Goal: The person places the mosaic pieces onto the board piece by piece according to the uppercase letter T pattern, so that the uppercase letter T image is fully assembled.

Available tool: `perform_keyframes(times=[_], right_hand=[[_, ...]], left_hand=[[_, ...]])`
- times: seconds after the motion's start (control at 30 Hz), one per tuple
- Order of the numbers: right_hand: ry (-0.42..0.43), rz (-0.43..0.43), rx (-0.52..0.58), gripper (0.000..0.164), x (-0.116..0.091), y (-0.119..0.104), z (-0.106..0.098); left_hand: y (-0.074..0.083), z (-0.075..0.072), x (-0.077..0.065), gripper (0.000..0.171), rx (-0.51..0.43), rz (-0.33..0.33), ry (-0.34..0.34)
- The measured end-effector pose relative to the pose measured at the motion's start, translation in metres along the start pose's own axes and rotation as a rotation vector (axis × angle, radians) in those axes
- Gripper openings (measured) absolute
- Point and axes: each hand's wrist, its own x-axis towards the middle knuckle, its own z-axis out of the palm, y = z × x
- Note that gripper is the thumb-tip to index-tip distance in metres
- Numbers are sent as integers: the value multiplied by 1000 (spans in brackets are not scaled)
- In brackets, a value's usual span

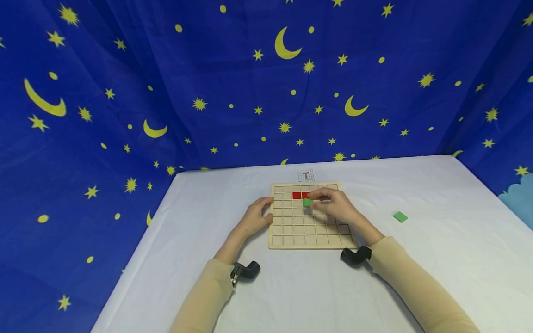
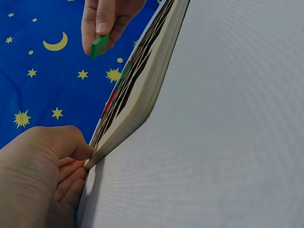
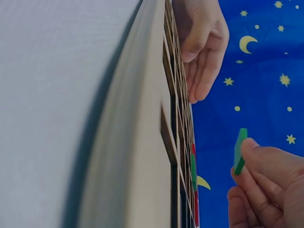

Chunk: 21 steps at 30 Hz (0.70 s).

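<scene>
A pale wooden grid board lies on the table, with red tiles in an upper row. The right wrist view also shows a green tile on the board between red ones. My right hand pinches another green tile between thumb and fingers. That tile is tilted above the grid, apart from it. My left hand rests its thumb and fingertips against the board's left edge. On the table to the right lies a loose green tile.
A small card printed with a coloured grid pattern lies just behind the board. White cloth covers the table. A blue curtain with stars and moons surrounds its back and sides.
</scene>
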Motion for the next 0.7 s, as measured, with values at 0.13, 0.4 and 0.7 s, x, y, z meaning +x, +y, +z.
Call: perform_keyframes(times=[0.13,0.4,0.7], right_hand=[[-8,-9,-9,33,-3,-8,3],[-22,-12,-87,30,0,15,12],[7,-82,-195,27,-2,19,17]], left_hand=[[0,-1,0,55,-1,2,2],[0,0,-1,55,-5,-2,4],[2,-1,-3,54,4,59,26]])
